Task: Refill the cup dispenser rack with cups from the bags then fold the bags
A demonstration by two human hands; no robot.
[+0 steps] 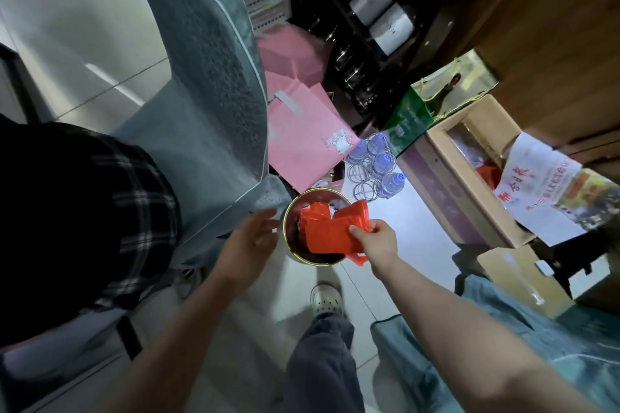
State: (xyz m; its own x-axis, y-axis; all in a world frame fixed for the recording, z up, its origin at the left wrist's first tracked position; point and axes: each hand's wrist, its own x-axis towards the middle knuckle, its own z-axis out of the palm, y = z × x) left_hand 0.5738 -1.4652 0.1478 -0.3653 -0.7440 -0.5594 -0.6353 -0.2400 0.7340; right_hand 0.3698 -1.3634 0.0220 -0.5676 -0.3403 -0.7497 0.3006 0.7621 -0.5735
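Holding a folded red plastic bag (335, 228) over a round gold-rimmed bin (288, 211) on the floor, a person appears near the end of the job: the bag is already flattened and folded, and white cups (375, 0) fill the dark dispenser rack (339, 54) above. The right hand (377, 238) pinches the bag's corner between thumb and curled fingers. The left hand (256, 231) hovers released beside the rim, holding nothing. A second red bag (310, 216) lies inside.

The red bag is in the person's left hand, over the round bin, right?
Not quite. The head view shows the right hand pinching the folded red bag over the round bin. The left hand is open beside it, holding nothing.
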